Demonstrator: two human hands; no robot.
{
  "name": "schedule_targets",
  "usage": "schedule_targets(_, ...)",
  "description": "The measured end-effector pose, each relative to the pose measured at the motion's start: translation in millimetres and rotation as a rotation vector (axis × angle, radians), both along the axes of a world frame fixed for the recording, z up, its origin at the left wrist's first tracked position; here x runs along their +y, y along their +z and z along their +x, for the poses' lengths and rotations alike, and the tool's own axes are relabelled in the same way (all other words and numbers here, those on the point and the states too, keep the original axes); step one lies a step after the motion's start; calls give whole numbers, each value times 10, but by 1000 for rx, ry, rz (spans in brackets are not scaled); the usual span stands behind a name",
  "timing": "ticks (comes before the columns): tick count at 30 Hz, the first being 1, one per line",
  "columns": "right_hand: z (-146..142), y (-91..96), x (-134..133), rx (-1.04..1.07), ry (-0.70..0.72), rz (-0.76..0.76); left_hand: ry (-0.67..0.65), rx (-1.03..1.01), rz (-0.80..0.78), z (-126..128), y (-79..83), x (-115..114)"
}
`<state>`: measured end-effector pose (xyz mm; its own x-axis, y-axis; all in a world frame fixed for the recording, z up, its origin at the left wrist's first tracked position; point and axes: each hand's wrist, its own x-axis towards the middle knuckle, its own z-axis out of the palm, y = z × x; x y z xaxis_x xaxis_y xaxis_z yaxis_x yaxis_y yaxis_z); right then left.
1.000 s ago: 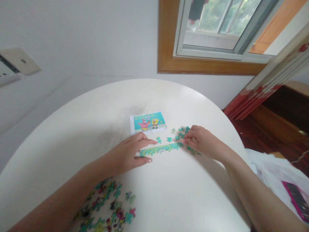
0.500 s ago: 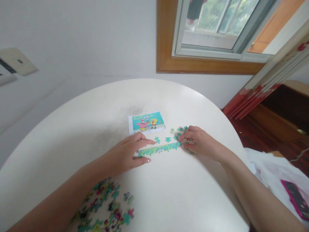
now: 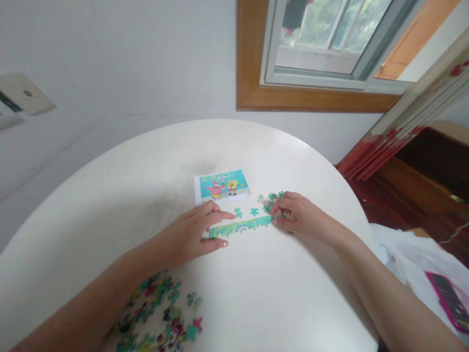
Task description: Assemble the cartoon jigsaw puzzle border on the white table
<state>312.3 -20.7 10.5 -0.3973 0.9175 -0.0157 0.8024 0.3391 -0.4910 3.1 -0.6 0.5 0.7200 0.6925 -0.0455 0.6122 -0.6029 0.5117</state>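
Note:
A narrow strip of joined jigsaw puzzle pieces point(image 3: 242, 227), teal with yellow, lies on the white table. My left hand point(image 3: 201, 227) rests around its left end, index finger above and thumb below, the two spread apart. At the other end, my right hand point(image 3: 291, 212) has thumb and fingertips closed in on a puzzle piece at the strip's edge; the fingers hide most of it. Two loose teal pieces point(image 3: 254, 211) lie just above the strip. More teal pieces point(image 3: 273, 196) are clustered beside and under my right hand. The printed reference picture point(image 3: 225, 186) lies behind the strip.
A heap of mixed loose puzzle pieces point(image 3: 161, 313) spreads near the table's front left, partly behind my left forearm. The round white table point(image 3: 238, 142) meets the wall at the back. A pink-edged phone point(image 3: 447, 300) lies on white plastic at the right.
My right hand's fingertips have shifted very slightly at the strip's right end. My left hand keeps its place, and the strip and loose pieces look the same.

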Motion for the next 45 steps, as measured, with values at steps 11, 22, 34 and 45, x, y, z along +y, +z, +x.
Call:
schedule_targets(11,18,47,-96,-29,81,184,-1,34,5,2,-1,-4)
schedule_targets(22,-11,37,-106,-47,95,170,3,7,12,8,5,-10)
schedule_targets(34,482,-62,196,340,-318,93,-10,11,-43,-27,11,2)
schedule_targets(45,446,32,66,279,-78,-6,-86,-17,-182,-132,76,101)
